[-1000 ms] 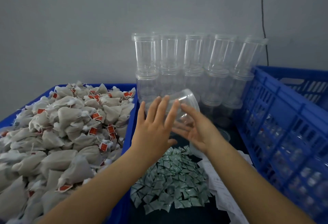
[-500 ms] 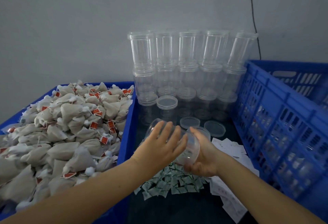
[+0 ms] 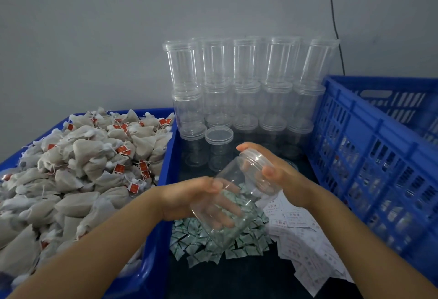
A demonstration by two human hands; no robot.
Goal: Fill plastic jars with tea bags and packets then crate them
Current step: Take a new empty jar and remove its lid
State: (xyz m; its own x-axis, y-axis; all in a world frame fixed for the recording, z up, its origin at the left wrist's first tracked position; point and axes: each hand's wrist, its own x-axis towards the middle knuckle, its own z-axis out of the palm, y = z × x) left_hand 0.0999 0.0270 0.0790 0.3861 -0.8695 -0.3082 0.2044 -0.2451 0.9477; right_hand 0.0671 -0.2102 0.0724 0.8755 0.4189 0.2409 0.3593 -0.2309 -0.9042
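A clear empty plastic jar [image 3: 233,198] lies tilted between my hands above the table, its lidded end pointing up and right. My left hand [image 3: 189,198] cradles the jar's body from beneath, thumb on top and fingers seen through the plastic. My right hand [image 3: 278,173] grips the lid end, fingers curled round its rim. Beneath the jar lies a heap of small green-and-white packets [image 3: 213,244]. Tea bags [image 3: 78,168] with red tags fill the blue crate [image 3: 167,156] at the left.
Stacked empty clear jars [image 3: 239,80] stand against the grey wall. A single lidded jar [image 3: 219,143] stands in front of them. White paper labels [image 3: 301,239] lie at the right of the packets. A tall blue lattice crate [image 3: 369,156] holding jars is at the right.
The jar came down from the stack toward me and turned. My left hand shifted from the top to underneath its body, and my right hand moved onto the lid end.
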